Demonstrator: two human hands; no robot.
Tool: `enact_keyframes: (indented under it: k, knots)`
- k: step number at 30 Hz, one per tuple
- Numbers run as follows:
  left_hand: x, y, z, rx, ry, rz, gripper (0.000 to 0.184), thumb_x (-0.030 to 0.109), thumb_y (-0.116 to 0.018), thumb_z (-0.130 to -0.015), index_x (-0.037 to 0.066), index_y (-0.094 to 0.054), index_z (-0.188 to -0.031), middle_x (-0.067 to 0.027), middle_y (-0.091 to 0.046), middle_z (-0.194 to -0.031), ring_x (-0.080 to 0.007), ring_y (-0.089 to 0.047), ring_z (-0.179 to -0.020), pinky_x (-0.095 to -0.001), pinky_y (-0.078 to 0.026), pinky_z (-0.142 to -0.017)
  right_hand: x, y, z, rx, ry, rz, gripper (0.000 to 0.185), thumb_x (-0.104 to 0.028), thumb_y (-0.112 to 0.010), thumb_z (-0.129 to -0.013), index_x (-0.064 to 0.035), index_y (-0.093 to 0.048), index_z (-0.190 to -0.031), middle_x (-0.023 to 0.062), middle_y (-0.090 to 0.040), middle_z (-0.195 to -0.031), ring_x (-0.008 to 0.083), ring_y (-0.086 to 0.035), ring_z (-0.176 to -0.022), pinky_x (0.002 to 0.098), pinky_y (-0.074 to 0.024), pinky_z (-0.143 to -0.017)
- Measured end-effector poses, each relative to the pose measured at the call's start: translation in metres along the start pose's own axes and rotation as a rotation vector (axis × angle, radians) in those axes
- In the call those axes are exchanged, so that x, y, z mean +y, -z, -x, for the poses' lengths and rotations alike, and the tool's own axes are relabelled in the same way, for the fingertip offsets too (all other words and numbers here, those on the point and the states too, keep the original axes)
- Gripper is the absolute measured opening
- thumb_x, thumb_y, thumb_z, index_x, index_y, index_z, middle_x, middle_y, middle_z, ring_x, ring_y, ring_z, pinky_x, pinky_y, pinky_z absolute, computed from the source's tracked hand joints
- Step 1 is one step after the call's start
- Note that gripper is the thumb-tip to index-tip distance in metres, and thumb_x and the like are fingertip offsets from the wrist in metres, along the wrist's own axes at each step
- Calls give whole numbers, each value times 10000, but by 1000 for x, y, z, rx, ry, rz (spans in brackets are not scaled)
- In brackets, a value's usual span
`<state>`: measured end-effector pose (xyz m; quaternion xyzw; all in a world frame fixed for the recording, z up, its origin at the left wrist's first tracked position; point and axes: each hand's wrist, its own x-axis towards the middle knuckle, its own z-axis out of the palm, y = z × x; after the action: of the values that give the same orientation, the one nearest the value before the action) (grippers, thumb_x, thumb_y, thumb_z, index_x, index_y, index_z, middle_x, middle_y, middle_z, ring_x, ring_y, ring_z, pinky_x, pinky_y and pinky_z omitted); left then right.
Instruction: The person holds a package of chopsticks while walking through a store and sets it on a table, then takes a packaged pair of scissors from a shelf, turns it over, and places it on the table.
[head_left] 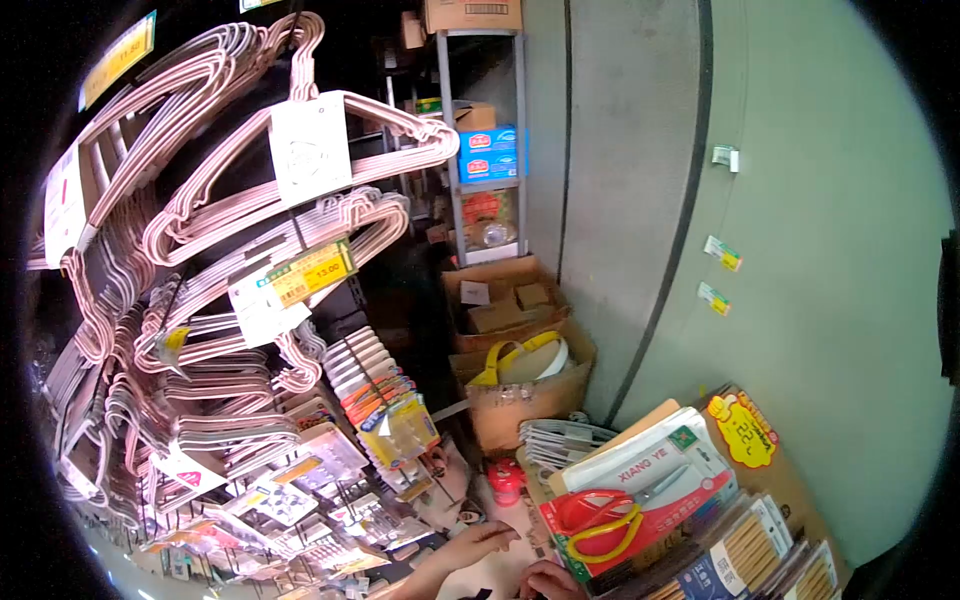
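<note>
Low in the head view, my left hand (478, 546) reaches in from the bottom edge, its fingers stretched out to the right with nothing visible in them. Just right of it, my right hand (549, 579) is partly cut off by the bottom edge. Its fingers are curled in, and whatever they may hold is hidden. The hands are apart. Nearest my right hand is a carded pair of scissors (608, 518) with red and yellow handles, on a box. Beyond my left hand sits a small red object (506, 482) whose kind I cannot make out.
Pink and grey clothes hangers (330, 165) crowd the left side, above hooks of packaged goods (385, 420). Cardboard boxes (520, 405) stand on the floor before a metal shelf (447, 130). Packs of wooden sticks (745, 555) lie at lower right, beside a green wall (800, 250).
</note>
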<state>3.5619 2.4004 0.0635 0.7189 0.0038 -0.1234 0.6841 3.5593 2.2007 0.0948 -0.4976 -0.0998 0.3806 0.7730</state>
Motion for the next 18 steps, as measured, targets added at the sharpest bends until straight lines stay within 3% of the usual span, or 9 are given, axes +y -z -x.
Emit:
enact_keyframes:
  k: [3, 5, 7, 9, 12, 13, 15, 16, 18]
  knots:
    - [-14, 0, 11, -2, -13, 27, 302, 270, -420, -874, 15, -509, -1008, -18, -494, -770, -91, -460, -739, -213, -380, -673, -3, -4, 1, 26, -3, -80, 151, -146, -405, -863, -40, -513, -865, 24, -482, -647, 82, -421, -522, 202, -357, -498]
    - [-13, -1, 21, 3, 62, -3, 315, 283, -414, -875, 15, -510, -1010, -17, -495, -776, -90, -461, -742, -214, -379, -668, -7, 4, 1, -24, 27, 145, 134, -153, -434, -846, -45, -512, -848, 16, -478, -646, 84, -435, -538, 199, -359, -497]
    - [-10, 1, 36, 22, 40, -37, 329, 289, -409, -875, 7, -507, -1014, -18, -495, -779, -88, -462, -745, -215, -382, -676, -1, 1, 0, -36, 54, 155, 116, -152, -462, -824, -47, -510, -838, 14, -474, -631, 95, -454, -553, 199, -364, -487]
    - [-13, 2, 57, -4, -11, -13, 309, 221, -439, -864, -23, -484, -1049, -45, -517, -858, -111, -484, -784, -237, -399, -721, 33, 5, -5, 224, 65, -156, 113, -149, -473, -809, -46, -512, -837, 20, -469, -620, 107, -465, -565, 217, -380, -510]
    - [-15, 6, 111, 102, -22, 10, 319, 227, -432, -867, -24, -472, -1060, -53, -519, -891, -113, -488, -812, -236, -398, -745, -9, -30, 18, 160, -189, -36, 137, -169, -443, -822, -50, -509, -829, 43, -491, -620, 123, -472, -525, 231, -390, -478]
    - [-18, 9, 134, 163, -37, 11, 323, 234, -429, -868, -23, -472, -1059, -55, -520, -902, -115, -489, -823, -237, -396, -753, -3, -41, 18, 117, -187, -11, 137, -169, -443, -822, -50, -509, -829, 43, -491, -620, 123, -472, -525, 231, -390, -478]
    - [-22, 15, 187, 279, -53, 11, 333, 257, -428, -868, -12, -474, -1058, -51, -527, -906, -117, -492, -838, -242, -393, -770, 19, -56, 16, 70, 96, 160, 148, -181, -429, -830, -61, -515, -830, 46, -503, -625, 123, -478, -525, 231, -389, -471]
    - [-26, 16, 218, 341, -21, -7, 340, 276, -427, -868, -5, -484, -1052, -40, -522, -878, -112, -490, -825, -244, -395, -763, 28, -67, 22, 26, -15, 68, 133, -165, -447, -820, -58, -522, -840, 38, -511, -659, 112, -487, -584, 238, -400, -537]
    - [-54, 15, 284, 475, 48, 111, 341, 297, -426, -868, 16, -498, -1046, -30, -523, -869, -110, -490, -822, -251, -396, -761, 60, -89, 13, -78, -15, 132, 125, -153, -457, -813, -51, -521, -847, 35, -514, -676, 109, -488, -613, 236, -396, -559]
